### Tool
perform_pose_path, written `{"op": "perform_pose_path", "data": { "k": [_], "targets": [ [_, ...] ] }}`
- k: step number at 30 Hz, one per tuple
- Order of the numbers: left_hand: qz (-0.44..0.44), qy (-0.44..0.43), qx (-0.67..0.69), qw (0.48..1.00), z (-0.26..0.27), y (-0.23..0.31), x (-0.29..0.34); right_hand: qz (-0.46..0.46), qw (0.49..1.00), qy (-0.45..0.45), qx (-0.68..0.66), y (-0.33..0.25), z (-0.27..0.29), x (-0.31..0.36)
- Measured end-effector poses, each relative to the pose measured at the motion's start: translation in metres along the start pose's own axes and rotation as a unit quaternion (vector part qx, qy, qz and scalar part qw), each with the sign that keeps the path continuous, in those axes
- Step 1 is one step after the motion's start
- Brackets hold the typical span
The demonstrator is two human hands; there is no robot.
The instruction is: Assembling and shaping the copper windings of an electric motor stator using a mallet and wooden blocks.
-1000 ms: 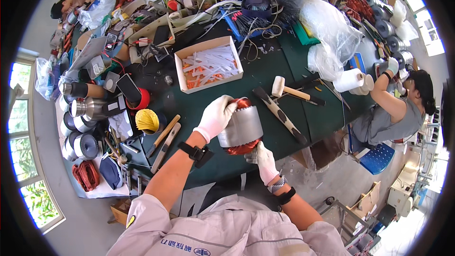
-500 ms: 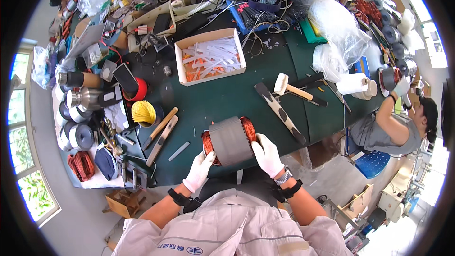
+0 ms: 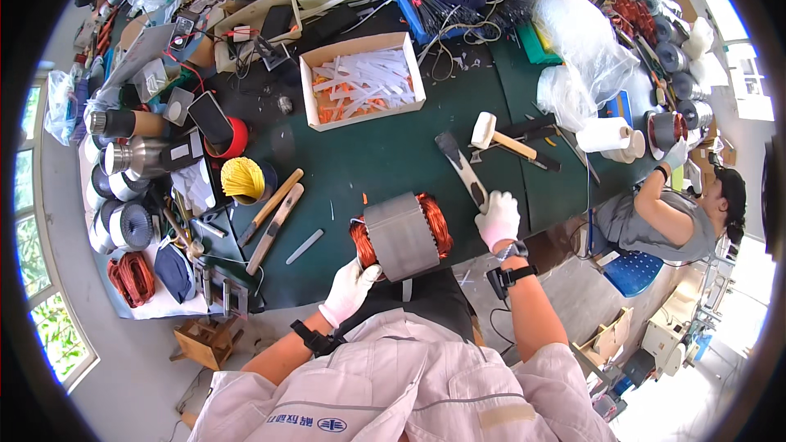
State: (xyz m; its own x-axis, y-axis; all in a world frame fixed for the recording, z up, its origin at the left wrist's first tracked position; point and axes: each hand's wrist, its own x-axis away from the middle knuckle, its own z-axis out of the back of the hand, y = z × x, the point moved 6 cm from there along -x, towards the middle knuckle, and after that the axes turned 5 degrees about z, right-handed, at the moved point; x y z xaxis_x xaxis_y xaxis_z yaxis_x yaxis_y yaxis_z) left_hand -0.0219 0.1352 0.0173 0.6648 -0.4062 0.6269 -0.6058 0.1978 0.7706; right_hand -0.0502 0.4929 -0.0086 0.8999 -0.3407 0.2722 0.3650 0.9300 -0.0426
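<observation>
Green tabletop (image 3: 352,160): left hand (image 3: 349,293) touches stator (image 3: 401,239), right hand (image 3: 499,219) grips stick (image 3: 464,172).

A motor stator (image 3: 401,236) lies on its side at the near edge of the green worktop (image 3: 352,155), its axis running roughly left to right. Its thick grey cylindrical body has fine lines round it, and a bulging ring of reddish copper windings sticks out at each end; it is held at the left windings. Farther right on that near side, a flat bar (image 3: 460,169), dark at its far end and pale with dark patches below, slants away leftward, its near end gripped and hidden.
</observation>
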Motion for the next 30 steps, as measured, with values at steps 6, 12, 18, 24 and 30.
{"op": "perform_pose_path", "data": {
  "k": [6,12,18,24,30],
  "targets": [
    [0.05,-0.101,-0.011,0.994,-0.005,-0.004,0.004,0.061,0.964,-0.058,-0.25,-0.036,0.075,0.07],
    [0.09,-0.178,0.042,0.979,-0.018,-0.025,0.003,0.055,0.972,-0.064,-0.217,-0.069,0.105,0.12],
    [0.086,-0.162,0.029,0.983,-0.022,-0.019,0.005,0.061,0.983,-0.055,-0.162,-0.084,0.097,0.132],
    [0.08,-0.177,0.013,0.981,-0.018,-0.014,0.004,0.073,0.978,0.019,-0.195,-0.107,0.143,0.126],
    [0.075,-0.168,0.006,0.983,-0.016,-0.02,0.002,0.021,0.989,-0.062,-0.13,-0.086,0.097,0.116]
  ]
}}
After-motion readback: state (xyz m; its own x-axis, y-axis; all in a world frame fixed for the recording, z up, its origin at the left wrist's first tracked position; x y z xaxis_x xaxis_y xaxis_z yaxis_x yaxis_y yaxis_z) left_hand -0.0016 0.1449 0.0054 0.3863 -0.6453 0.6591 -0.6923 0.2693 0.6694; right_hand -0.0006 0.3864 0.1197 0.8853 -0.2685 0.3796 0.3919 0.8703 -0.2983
